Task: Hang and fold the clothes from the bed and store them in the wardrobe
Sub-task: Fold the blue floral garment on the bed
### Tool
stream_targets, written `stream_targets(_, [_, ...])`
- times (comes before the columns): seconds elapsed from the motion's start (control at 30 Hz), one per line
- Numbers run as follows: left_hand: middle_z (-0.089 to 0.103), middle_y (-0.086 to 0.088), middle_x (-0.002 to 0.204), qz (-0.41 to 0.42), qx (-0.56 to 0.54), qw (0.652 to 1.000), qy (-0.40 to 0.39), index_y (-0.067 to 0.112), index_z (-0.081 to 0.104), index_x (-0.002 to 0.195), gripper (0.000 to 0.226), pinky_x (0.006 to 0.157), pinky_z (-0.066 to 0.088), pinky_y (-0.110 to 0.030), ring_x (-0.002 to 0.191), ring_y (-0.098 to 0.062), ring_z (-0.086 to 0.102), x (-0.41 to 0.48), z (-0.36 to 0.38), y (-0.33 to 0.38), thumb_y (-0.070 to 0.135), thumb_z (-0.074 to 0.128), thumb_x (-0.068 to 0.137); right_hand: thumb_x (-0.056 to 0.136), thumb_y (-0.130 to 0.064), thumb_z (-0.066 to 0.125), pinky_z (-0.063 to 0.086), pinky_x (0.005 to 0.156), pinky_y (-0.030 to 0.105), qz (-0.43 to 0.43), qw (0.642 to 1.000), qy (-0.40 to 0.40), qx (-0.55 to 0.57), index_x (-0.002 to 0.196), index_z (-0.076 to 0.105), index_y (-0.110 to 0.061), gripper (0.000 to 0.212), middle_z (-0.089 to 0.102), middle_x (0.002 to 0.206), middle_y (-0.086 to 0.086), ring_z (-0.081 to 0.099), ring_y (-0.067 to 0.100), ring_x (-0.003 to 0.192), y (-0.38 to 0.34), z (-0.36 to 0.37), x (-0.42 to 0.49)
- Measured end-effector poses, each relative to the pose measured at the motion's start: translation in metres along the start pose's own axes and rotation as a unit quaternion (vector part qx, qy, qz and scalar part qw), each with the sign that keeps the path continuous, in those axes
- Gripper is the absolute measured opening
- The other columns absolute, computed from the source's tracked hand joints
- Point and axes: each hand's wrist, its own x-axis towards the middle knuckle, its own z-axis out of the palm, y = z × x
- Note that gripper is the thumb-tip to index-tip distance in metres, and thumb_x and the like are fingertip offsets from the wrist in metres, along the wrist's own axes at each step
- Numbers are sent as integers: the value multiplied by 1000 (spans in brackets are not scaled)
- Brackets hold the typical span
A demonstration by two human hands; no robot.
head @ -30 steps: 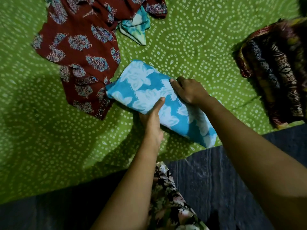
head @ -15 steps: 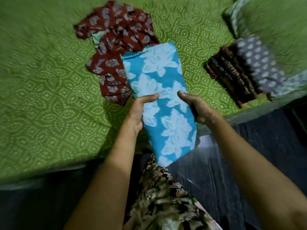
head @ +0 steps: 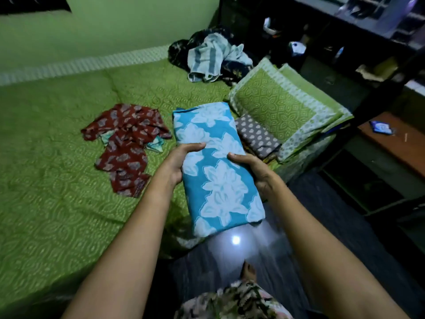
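Folded blue garment (head: 216,166) at frame centre, off the bed (head: 57,180); left hand (head: 179,162) and right hand (head: 255,169) each grip a long edge, thumbs on top. Keep it level and pinched evenly so folds hold on the way to the wardrobe.

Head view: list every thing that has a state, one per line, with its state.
blue floral cloth: folded, held up in both hands
left hand: grips the cloth's left edge
right hand: grips the cloth's right edge
maroon printed garment: unfolded, crumpled on the bed
grey printed cloth: folded, beside the pillows
striped towel: unfolded, heaped at the bed's far end
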Motion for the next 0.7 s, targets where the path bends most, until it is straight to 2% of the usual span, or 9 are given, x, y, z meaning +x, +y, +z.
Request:
stream_targets(0.1, [67,-20,108,59,-14,996,64,-3,56,122,49,60,58,-35,81,-26,69,27,31,0,3,68,76,70,-23,72,44,102,45,-9,999,30,-17,117,62,-10,50,68,107,11,64,27,95,-25,-26,-8])
stream_targets(0.17, [65,-23,110,89,-18,991,97,-6,54,122,57,63,58,-39,84,-30,68,52,67,-4,1,75,69,71,-21,75,51,91,40,-17,998,43,-35,109,65,-10,41,71,98,10,68,24,85,-52,-58,-15])
stream_targets(0.23, [66,-23,109,104,-29,989,102,-6,54,121,59,67,58,-43,87,-32,68,79,100,-9,1,77,68,72,-21,70,56,77,35,-24,997,59,-45,105,65,-10,35,72,90,9,70,22,75,-79,-93,-19])
stream_targets(0.3, [66,-23,109,110,-50,988,101,-7,55,120,53,70,59,-43,87,-32,67,106,130,-17,0,74,71,78,-20,66,58,69,33,-22,996,73,-53,104,65,-9,29,73,86,9,70,22,71,-102,-126,-22])
stream_targets(0.37, [65,-23,110,101,-55,988,99,-6,56,119,46,68,59,-39,79,-27,68,122,155,-25,0,70,76,84,-18,62,59,64,31,-9,995,81,-59,101,65,-8,20,73,83,9,70,22,68,-116,-156,-22])
stream_targets(0.47, [65,-21,106,89,-57,988,108,-3,57,115,34,64,58,-34,71,-23,67,147,184,-39,-1,65,82,79,-19,65,58,69,34,7,994,84,-66,104,64,-8,28,73,86,9,70,22,70,-135,-199,-17])
stream_targets(0.53, [65,-21,110,81,-49,988,124,-4,57,117,34,69,57,-34,78,-25,66,161,193,-45,1,63,84,76,-20,67,58,71,35,20,994,81,-77,106,63,-9,32,73,88,9,70,23,71,-144,-218,-10])
stream_targets(0.63, [64,-20,116,67,-17,984,163,-2,55,121,39,77,55,-35,89,-29,65,189,202,-55,5,65,84,84,-15,64,58,68,35,23,992,82,-92,103,64,-8,20,73,86,10,70,23,70,-156,-245,7])
stream_targets(0.7, [65,-15,114,42,15,982,183,4,53,122,42,67,56,-29,85,-24,65,202,205,-60,6,66,82,84,-15,65,58,71,37,31,991,84,-97,105,64,-8,22,73,89,11,70,24,73,-160,-260,20])
